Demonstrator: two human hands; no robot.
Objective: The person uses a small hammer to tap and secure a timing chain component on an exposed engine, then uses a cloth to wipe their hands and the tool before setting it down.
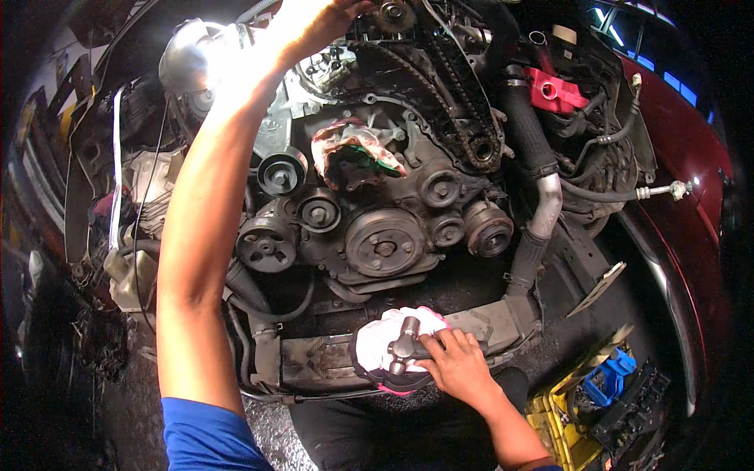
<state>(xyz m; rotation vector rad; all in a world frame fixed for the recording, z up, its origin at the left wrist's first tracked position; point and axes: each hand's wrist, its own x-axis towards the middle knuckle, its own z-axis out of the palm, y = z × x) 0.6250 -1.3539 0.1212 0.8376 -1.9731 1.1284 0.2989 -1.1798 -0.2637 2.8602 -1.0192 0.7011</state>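
Note:
My right hand (459, 361) is closed round the handle of a dark, double-faced hammer (404, 346). The hammer's head rests on a bunched white and pink cloth (377, 330), which lies on the front crossmember (314, 357) of the car. My left arm stretches up over the engine bay. At the upper edge, my left hand (318, 27) is nearest a toothed sprocket (393, 16) at the top of the opened engine; its fingers are partly cut off by the frame edge, and glare washes over the wrist.
Several pulleys, with a large crank pulley (383, 242) among them, cover the engine front. A stained rag (357, 149) is stuffed above them. A timing chain (440, 90) runs at the right. A bright lamp (192, 59) shines at upper left, and a yellow tray (554, 424) sits lower right.

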